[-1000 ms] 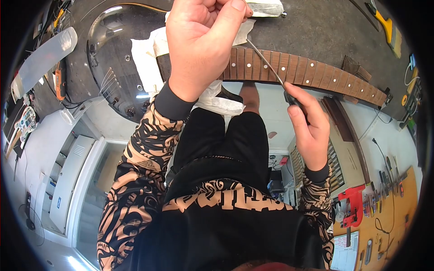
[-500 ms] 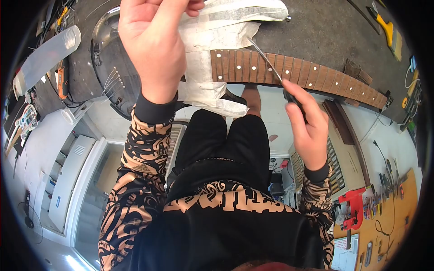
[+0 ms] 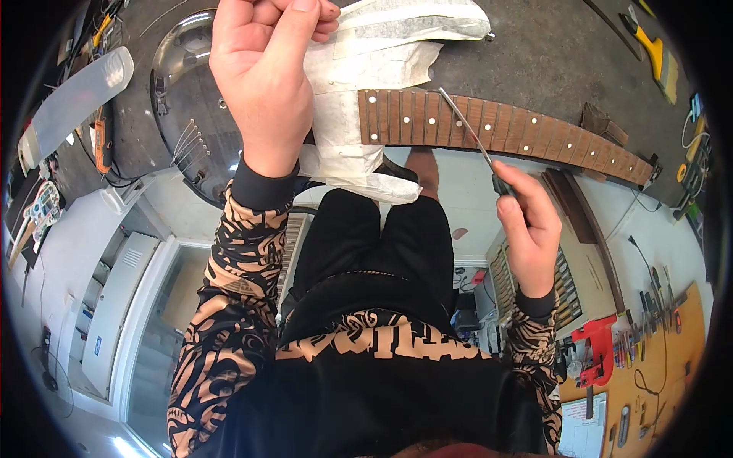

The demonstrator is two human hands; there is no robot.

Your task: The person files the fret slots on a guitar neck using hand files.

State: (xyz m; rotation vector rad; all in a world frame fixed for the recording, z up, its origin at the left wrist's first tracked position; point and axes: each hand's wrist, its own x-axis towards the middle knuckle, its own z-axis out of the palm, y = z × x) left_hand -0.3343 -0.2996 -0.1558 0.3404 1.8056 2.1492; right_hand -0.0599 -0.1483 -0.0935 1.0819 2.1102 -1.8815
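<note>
An electric guitar lies across the bench, its dark, glossy body at the left. The wooden fretboard, with metal frets and white dots, runs to the right. Masking tape covers the body around the neck end. In my right hand is a slim file with a dark handle; its tip is over the fretboard's upper edge. I cannot tell whether it touches. Above the taped body, my left hand is closed, thumb against fingers; anything in the pinch is too small to make out.
A yellow-handled brush lies at the far right of the bench. At the left are an orange-and-black tool and a translucent blade-shaped piece. A red clamp and several hand tools line the pegboard.
My right hand has drawn the file down and slightly right, its tip leaving the tape's edge for the fretboard's edge. My left hand has shifted slightly, still closed.
</note>
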